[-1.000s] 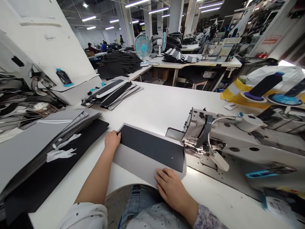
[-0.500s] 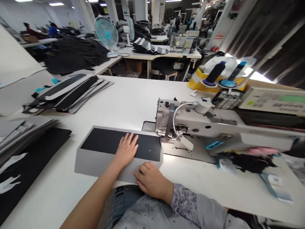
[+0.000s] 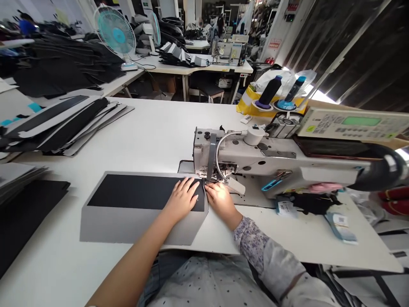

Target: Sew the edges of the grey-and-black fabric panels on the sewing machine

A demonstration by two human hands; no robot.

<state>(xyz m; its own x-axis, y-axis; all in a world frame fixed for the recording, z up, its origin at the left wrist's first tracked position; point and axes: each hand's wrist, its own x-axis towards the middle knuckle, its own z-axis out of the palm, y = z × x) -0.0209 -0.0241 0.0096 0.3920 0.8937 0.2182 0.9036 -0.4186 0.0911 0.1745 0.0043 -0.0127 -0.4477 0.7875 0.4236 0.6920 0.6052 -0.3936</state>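
A pale top (image 3: 204, 281) with dark dots fills bottom centre, beside blue jeans (image 3: 152, 276). Lower right, a greyish right sleeve (image 3: 281, 264) ends in a purple-patterned cuff (image 3: 251, 236). Left forearm (image 3: 143, 258) bare.

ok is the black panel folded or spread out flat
Spread flat: the black panel lies smooth over the gray sheet, under the left hand.

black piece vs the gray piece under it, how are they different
Color: the black piece is dark, the gray piece much lighter.
Size: the gray piece is larger, showing past the black piece, most widely on the side nearest the person.
Position: the black piece lies on top, with the left hand on it; the gray piece lies beneath.
Both lie flat.
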